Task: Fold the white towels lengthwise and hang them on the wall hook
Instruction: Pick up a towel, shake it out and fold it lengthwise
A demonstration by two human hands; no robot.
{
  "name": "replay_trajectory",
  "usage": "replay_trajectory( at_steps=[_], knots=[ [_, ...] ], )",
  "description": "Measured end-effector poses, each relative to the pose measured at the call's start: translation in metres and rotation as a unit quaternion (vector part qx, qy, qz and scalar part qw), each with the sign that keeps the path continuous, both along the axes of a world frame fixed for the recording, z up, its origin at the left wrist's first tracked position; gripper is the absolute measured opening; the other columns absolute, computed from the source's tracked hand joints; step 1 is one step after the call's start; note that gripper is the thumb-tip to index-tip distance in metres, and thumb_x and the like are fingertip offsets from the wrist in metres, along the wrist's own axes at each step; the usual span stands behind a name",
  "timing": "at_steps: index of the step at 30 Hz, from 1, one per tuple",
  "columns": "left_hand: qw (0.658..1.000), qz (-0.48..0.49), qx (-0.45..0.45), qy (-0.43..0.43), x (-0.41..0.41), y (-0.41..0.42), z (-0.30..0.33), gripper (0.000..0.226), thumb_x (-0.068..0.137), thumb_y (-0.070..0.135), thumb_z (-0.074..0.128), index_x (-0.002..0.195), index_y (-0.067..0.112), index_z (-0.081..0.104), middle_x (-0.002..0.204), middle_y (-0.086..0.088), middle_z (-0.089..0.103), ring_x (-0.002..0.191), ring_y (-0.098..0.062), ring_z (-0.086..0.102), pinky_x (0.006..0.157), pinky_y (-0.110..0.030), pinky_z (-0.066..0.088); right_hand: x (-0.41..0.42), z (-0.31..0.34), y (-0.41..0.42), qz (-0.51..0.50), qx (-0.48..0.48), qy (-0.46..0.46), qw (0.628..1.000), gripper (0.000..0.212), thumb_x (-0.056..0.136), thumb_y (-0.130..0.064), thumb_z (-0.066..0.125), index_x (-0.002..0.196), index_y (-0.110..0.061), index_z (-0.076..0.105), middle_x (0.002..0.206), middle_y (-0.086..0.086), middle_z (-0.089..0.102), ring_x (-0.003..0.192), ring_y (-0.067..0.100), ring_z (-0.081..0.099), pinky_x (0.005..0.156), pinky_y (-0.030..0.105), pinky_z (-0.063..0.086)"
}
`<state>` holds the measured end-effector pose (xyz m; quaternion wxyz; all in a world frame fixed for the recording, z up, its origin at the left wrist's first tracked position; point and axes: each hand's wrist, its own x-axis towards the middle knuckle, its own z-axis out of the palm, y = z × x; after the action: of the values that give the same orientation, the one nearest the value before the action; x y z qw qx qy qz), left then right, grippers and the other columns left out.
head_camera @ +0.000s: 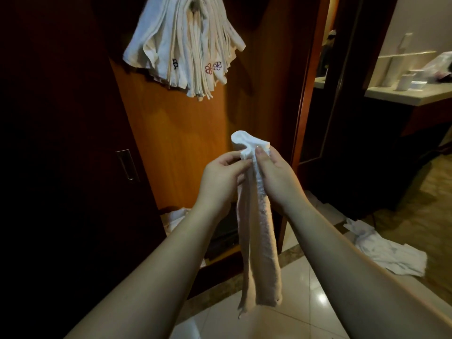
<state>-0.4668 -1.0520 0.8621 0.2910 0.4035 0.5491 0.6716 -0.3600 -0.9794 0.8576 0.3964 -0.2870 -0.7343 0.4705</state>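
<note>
Left hand (221, 178) and right hand (274, 172) pinch a folded towel (260, 231) (long edges together) well below the hung towels (181, 45).

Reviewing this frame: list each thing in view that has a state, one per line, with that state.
Towel in hands: folded into a long narrow strip, hanging down, top end pinched.
Left hand: pinching the strip's top.
Right hand: gripping the strip's top, thumb on it.
Hung towels: folded, draped in a bunch high on the wooden panel.
Towels on floor: crumpled, unfolded.
</note>
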Motion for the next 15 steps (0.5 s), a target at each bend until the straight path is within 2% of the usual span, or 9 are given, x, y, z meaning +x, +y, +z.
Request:
replay_trajectory(
  at_steps=[3, 4, 6, 8, 10, 12, 15],
  knots=[
    [1.000, -0.008, -0.018, 0.006, -0.002, -0.005, 0.006, 0.022, 0.094, 0.023, 0.067, 0.114, 0.023, 0.074, 0.107, 0.008, 0.076, 0.102, -0.008, 0.071, 0.090, -0.034, 0.058, 0.007, -0.002, 0.002, 0.056, -0.010, -0.015, 0.998, 0.027, 0.097, -0.064, 0.039, 0.114, -0.060, 0.059, 0.110, -0.023, 0.069, 0.101, -0.003, 0.066, 0.089, 0.033, 0.051],
    [1.000, -0.008, -0.020, 0.007, -0.001, -0.007, 0.008, 0.021, 0.094, 0.022, 0.067, 0.113, 0.024, 0.075, 0.105, 0.010, 0.076, 0.100, -0.007, 0.071, 0.088, -0.032, 0.058, 0.009, -0.001, 0.004, 0.062, -0.005, -0.019, 0.998, 0.026, 0.096, -0.065, 0.039, 0.111, -0.062, 0.060, 0.107, -0.023, 0.070, 0.098, -0.003, 0.067, 0.087, 0.032, 0.051],
    [1.000, -0.005, -0.019, -0.002, 0.001, -0.009, 0.013, 0.018, 0.094, 0.019, 0.066, 0.107, 0.027, 0.075, 0.100, 0.012, 0.077, 0.095, -0.005, 0.072, 0.083, -0.029, 0.060, 0.014, 0.004, 0.008, 0.059, 0.013, -0.018, 0.998, 0.021, 0.097, -0.062, 0.041, 0.104, -0.066, 0.061, 0.102, -0.025, 0.071, 0.091, -0.006, 0.068, 0.076, 0.022, 0.050],
    [1.000, 0.006, -0.015, -0.011, 0.004, -0.010, 0.019, 0.018, 0.094, 0.017, 0.066, 0.103, 0.029, 0.076, 0.101, 0.010, 0.077, 0.096, -0.007, 0.073, 0.084, -0.031, 0.060, 0.016, 0.009, 0.010, 0.048, 0.022, -0.002, 0.999, 0.021, 0.099, -0.058, 0.043, 0.104, -0.064, 0.063, 0.100, -0.022, 0.073, 0.088, -0.003, 0.070, 0.067, 0.016, 0.051],
    [0.999, 0.021, -0.012, -0.024, 0.004, -0.011, 0.026, 0.019, 0.094, 0.015, 0.066, 0.102, 0.029, 0.076, 0.103, 0.008, 0.077, 0.098, -0.009, 0.073, 0.087, -0.036, 0.060, 0.016, 0.012, 0.013, 0.024, 0.015, 0.030, 0.999, 0.023, 0.098, -0.058, 0.044, 0.104, -0.059, 0.066, 0.099, -0.014, 0.075, 0.087, 0.005, 0.073, 0.070, 0.022, 0.056],
    [0.999, 0.022, 0.000, -0.042, 0.004, -0.012, 0.032, 0.020, 0.094, 0.013, 0.065, 0.105, 0.027, 0.075, 0.106, 0.005, 0.076, 0.101, -0.013, 0.072, 0.088, -0.037, 0.060, 0.017, 0.014, 0.017, -0.002, -0.003, 0.074, 0.997, 0.025, 0.098, -0.058, 0.044, 0.101, -0.054, 0.069, 0.097, -0.008, 0.076, 0.085, 0.012, 0.074, 0.076, 0.035, 0.060],
    [0.999, 0.005, 0.007, -0.050, 0.007, -0.014, 0.035, 0.020, 0.095, 0.013, 0.064, 0.106, 0.026, 0.075, 0.104, 0.004, 0.077, 0.098, -0.013, 0.073, 0.081, -0.032, 0.061, 0.016, 0.012, 0.013, 0.013, 0.015, 0.057, 0.998, 0.023, 0.100, -0.056, 0.044, 0.105, -0.059, 0.066, 0.102, -0.014, 0.074, 0.090, 0.005, 0.072, 0.080, 0.036, 0.056]
  ],
)
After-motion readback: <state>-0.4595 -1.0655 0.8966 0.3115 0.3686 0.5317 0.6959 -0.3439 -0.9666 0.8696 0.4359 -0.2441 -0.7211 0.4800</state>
